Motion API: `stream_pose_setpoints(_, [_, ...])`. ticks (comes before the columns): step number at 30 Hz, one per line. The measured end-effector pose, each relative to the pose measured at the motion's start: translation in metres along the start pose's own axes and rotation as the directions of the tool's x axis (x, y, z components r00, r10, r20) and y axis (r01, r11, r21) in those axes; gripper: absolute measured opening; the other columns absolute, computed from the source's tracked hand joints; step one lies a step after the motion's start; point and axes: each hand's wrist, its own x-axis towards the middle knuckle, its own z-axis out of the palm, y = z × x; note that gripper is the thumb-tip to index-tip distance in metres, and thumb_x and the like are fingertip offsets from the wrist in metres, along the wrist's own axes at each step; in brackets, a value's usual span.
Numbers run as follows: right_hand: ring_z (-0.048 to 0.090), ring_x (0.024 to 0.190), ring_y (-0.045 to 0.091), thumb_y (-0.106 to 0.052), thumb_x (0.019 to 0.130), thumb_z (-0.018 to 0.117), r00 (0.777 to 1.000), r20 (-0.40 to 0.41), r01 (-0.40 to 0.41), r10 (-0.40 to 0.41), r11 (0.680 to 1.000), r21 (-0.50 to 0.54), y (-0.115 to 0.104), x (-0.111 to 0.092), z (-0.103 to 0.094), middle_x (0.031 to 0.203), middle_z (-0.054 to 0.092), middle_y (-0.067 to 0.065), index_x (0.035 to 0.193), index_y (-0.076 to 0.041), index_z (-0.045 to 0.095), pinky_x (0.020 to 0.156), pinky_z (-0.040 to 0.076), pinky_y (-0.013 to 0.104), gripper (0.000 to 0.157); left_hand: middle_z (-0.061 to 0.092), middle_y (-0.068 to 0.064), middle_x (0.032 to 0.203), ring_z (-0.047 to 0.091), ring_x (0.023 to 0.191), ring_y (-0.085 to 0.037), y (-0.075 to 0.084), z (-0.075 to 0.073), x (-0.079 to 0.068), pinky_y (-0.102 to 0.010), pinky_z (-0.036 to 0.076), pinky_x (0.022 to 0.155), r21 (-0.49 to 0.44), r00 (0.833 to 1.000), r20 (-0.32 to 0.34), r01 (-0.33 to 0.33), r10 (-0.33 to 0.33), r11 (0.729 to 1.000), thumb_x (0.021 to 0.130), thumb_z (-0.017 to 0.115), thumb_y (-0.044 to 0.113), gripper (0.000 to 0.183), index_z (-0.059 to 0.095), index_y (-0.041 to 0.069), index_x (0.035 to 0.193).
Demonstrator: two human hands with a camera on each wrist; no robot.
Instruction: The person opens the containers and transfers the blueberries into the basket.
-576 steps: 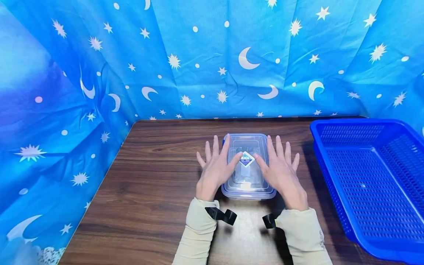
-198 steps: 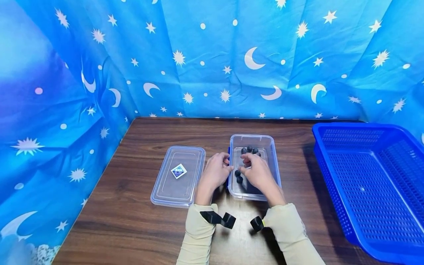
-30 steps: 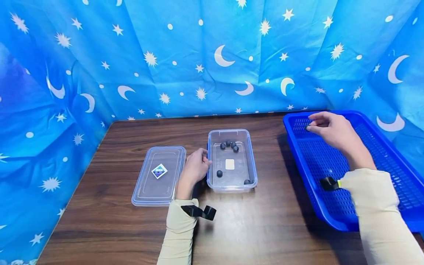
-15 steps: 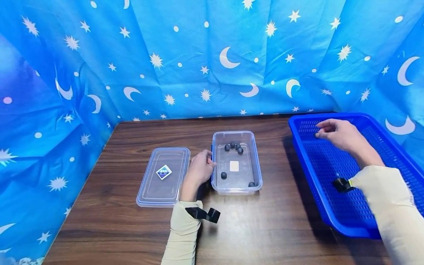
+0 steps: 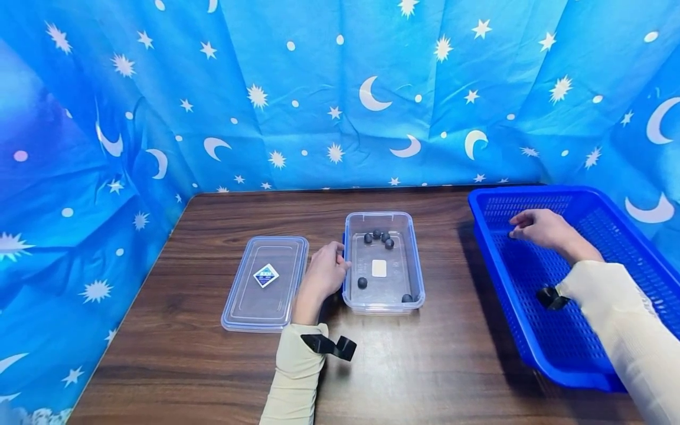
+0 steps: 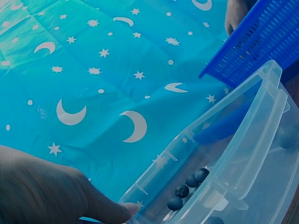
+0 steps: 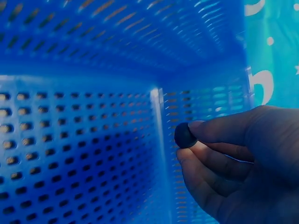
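In the right wrist view, my right hand (image 7: 243, 163) pinches a dark round blueberry (image 7: 185, 135) between thumb and fingertips. In the head view this hand reaches low inside the blue plastic basket (image 5: 502, 295), near its far left corner. My left hand (image 5: 325, 268) holds the left side of a clear plastic food container (image 5: 390, 307), thumb at the rim and fingers curled by the outer wall. Several more blueberries (image 5: 389, 243) lie in the container, most of them grouped toward its far end. One blueberry (image 5: 362, 283) sits apart near the left wall.
The container's clear lid (image 5: 265, 307), with a diamond-shaped label (image 5: 266, 275), lies on the wooden table (image 5: 175, 330) left of my left hand. A blue star-and-moon cloth (image 5: 319, 88) hangs behind the table and at its sides.
Over the last second my right hand has gone lower into the basket with the blueberry; my left hand stays at the container. Since the oldest frame, the lid has come off and lies to the left.
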Motion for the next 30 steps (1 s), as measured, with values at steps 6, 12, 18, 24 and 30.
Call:
stream_pose_setpoints(6, [0.058,0.099,0.045,-0.013,0.09,0.059,1.0,0.016,0.014,-0.014,0.999,-0.033,0.011,0.007,0.007,0.11,0.058,0.034,0.117,0.017,0.053,0.082,0.048,0.051,0.041,0.06,-0.007,0.093,0.056,0.094,-0.025,0.0,0.001,0.001,-0.04,0.045,0.09,0.009,1.0,0.013,0.014,-0.014,1.0,0.089,0.064,0.01,0.034,0.058,-0.001,0.121])
stream_pose_setpoints(12, [0.063,0.09,0.03,-0.01,0.091,0.059,0.998,0.07,0.003,-0.003,1.0,0.0,0.016,0.013,0.012,0.104,0.063,0.028,0.117,0.016,0.053,0.075,0.051,0.039,0.038,0.06,-0.007,0.093,0.056,0.095,-0.026,0.0,-0.001,0.002,-0.041,0.045,0.091,0.011,1.0,0.005,0.005,-0.005,1.0,0.089,0.064,0.009,0.034,0.057,-0.001,0.121])
stream_pose_setpoints(18, [0.064,0.087,0.027,-0.012,0.089,0.061,0.997,0.083,0.011,-0.009,1.0,-0.021,0.02,0.016,0.014,0.102,0.065,0.025,0.116,0.015,0.055,0.07,0.051,0.035,0.038,0.06,-0.007,0.091,0.057,0.093,-0.025,-0.001,0.0,0.001,-0.04,0.046,0.09,0.006,1.0,-0.006,-0.016,0.016,1.0,0.088,0.065,0.008,0.034,0.058,-0.001,0.12])
stream_pose_setpoints(24, [0.063,0.087,0.029,-0.012,0.088,0.062,0.996,0.083,0.027,-0.023,0.999,-0.038,0.022,0.018,0.01,0.099,0.066,0.024,0.113,0.015,0.055,0.071,0.05,0.037,0.038,0.06,-0.007,0.09,0.057,0.092,-0.025,0.0,-0.001,0.0,-0.04,0.046,0.088,0.013,1.0,-0.009,-0.028,0.028,1.0,0.088,0.065,0.009,0.033,0.059,-0.002,0.119])
stream_pose_setpoints(30, [0.057,0.099,0.046,-0.013,0.091,0.059,0.998,0.042,0.043,-0.04,0.997,-0.067,0.011,0.016,-0.003,0.11,0.059,0.033,0.117,0.014,0.054,0.081,0.047,0.052,0.038,0.06,-0.008,0.093,0.057,0.094,-0.025,0.0,-0.001,0.001,-0.04,0.046,0.089,0.023,1.0,-0.005,-0.018,0.018,1.0,0.089,0.064,0.009,0.034,0.058,-0.001,0.121])
